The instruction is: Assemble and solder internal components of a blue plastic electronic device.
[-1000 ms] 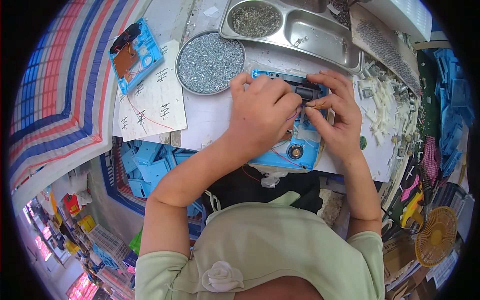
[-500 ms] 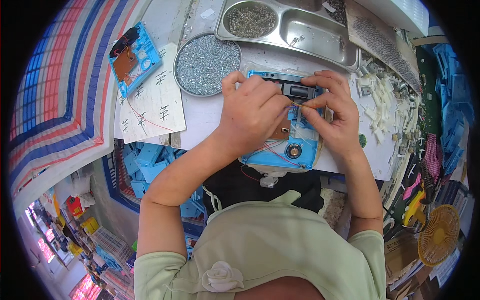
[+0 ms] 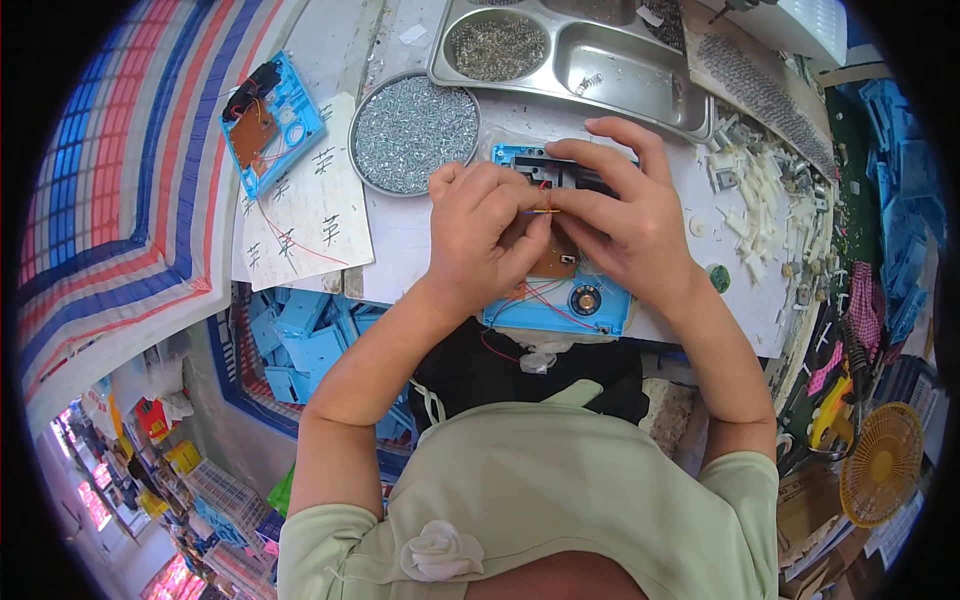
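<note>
Both hands meet over a blue plastic casing (image 3: 556, 305) at the near edge of the white worktop (image 3: 400, 240). The left hand (image 3: 485, 235) is curled, thumb and forefinger pinched on thin red and yellow wires (image 3: 541, 211); the right hand (image 3: 625, 220) pinches the same wires from the other side, so the fingertips of the two hands touch. Just under the fingers sits a brown circuit board (image 3: 553, 262) inside the casing, and a small round speaker (image 3: 584, 297) lies nearer the body — below the right palm. Beyond the left knuckles stands a round tin of small screws (image 3: 413, 134); beyond the right fingers, a steel compartment tray (image 3: 600, 60). Well to the left of the left hand lies a second blue casing (image 3: 272, 122), on a sheet of paper (image 3: 310, 215). To the right of the right hand, white plastic parts (image 3: 755, 195) lie scattered.
</note>
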### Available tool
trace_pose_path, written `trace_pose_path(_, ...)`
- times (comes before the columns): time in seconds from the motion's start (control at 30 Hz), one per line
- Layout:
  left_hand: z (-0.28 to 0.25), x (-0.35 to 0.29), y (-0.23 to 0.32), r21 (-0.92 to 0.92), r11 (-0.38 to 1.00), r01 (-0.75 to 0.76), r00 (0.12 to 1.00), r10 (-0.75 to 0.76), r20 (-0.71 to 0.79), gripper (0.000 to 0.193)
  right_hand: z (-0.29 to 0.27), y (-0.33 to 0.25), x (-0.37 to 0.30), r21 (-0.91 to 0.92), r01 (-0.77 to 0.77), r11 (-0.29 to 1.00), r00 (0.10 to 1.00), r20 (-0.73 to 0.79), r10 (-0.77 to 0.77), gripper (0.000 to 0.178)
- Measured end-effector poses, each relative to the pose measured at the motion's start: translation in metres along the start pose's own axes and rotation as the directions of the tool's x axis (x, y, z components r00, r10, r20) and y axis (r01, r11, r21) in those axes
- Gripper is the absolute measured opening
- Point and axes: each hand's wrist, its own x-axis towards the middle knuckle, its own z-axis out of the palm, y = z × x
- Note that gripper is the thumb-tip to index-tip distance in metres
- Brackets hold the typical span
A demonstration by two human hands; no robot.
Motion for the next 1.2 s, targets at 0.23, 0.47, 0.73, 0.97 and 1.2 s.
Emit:
trace_pose_path(0.23,-0.001,-0.009,-0.004,0.257,0.941,0.222,0.974,-0.224,-0.021,0.026,-0.013,0.008,-0.019,0.015,-0.102,0.995,0.995,-0.005,0.103,0.021)
trace_pose_path(0.47,-0.004,0.014,0.055,-0.147,0.989,-0.022,1.000,0.025,0.019,0.034,-0.018,0.008,-0.040,0.210,-0.348,0.914,0.926,-0.075,0.370,0.015)
trace_pose_path(0.73,0.013,0.033,0.044,-0.204,0.953,0.223,0.952,-0.168,0.255,0.022,-0.021,0.011,-0.037,0.342,-0.352,0.871,0.911,-0.088,0.403,0.014)
trace_pose_path(0.97,0.009,0.036,0.038,-0.304,0.871,0.385,0.895,-0.272,0.352,0.013,-0.018,0.007,-0.047,0.326,-0.361,0.874,0.909,-0.088,0.408,0.013)
trace_pose_path(1.2,0.013,0.035,0.042,-0.158,0.974,0.162,0.958,-0.117,0.263,0.010,-0.091,-0.021,-0.101,-0.056,-0.473,0.879,0.840,-0.329,0.430,0.017)
